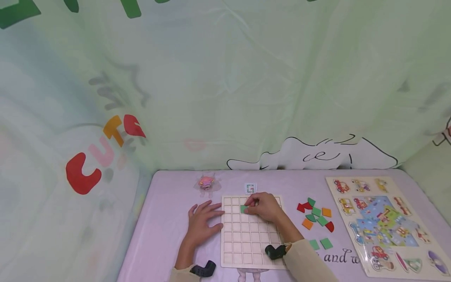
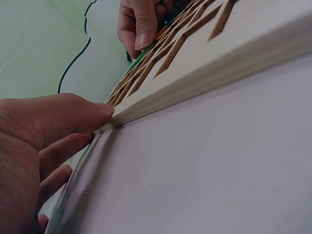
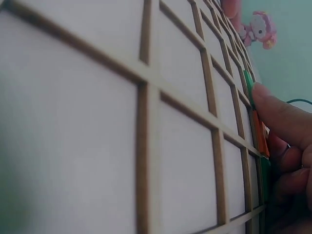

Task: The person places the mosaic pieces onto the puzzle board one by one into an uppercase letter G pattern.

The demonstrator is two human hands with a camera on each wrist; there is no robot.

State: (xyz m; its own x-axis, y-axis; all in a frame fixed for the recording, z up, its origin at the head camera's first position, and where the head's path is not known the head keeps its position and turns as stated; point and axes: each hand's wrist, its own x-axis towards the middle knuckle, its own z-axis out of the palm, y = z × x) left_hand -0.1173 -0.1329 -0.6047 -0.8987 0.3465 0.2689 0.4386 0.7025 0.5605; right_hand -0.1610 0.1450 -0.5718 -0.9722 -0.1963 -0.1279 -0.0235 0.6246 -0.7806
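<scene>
A wooden grid board (image 1: pixel 227 253) with square cells lies on the table. My right hand (image 1: pixel 266 206) is over its upper part, thumb and forefinger pinching the edge of a green square tile (image 1: pixel 243 209) at a cell. In the right wrist view the thumb tip meets this green tile (image 3: pixel 249 87), and an orange tile (image 3: pixel 260 131) shows beside it, partly behind the fingers. Another green piece (image 3: pixel 265 178) sits below the orange one. My left hand (image 1: pixel 204 223) rests at the board's left edge, fingers spread, its thumb (image 2: pixel 92 117) touching the side of the frame.
Loose green, red and orange pieces (image 1: pixel 316 212) lie right of the board. A small pattern card (image 1: pixel 251 188) is behind it, near a pink figurine (image 1: pixel 206 182). A vehicle puzzle board (image 1: pixel 363 254) occupies the table's right side. Printed fabric walls (image 1: pixel 211 98) enclose the table.
</scene>
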